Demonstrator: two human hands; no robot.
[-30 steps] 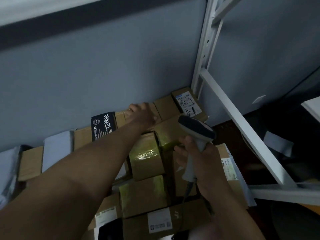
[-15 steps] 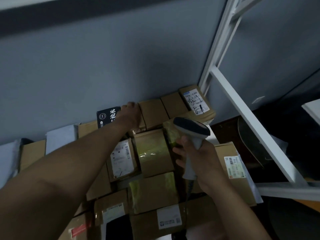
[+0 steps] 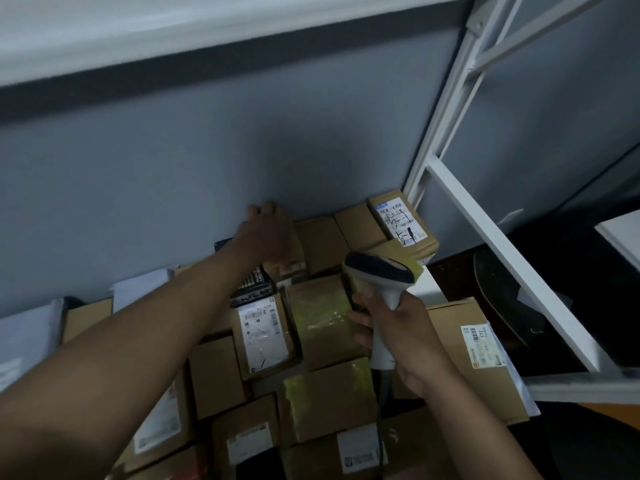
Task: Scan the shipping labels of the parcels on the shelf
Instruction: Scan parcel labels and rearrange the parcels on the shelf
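Scanner held over a shelf packed with parcels

The right hand [image 3: 403, 336] grips the barcode scanner [image 3: 382, 282] by its handle, fingers curled round it, above the cardboard parcels [image 3: 325, 317] — the left hand [image 3: 268, 233] reaches to the back row by the grey wall [image 3: 207, 161], resting on a box [image 3: 289, 258]; whether its fingers curl cannot be told.

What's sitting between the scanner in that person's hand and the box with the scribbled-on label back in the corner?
In the head view, only a yellow-taped box lies between the scanner and the corner box; the scanner's head overlaps it.
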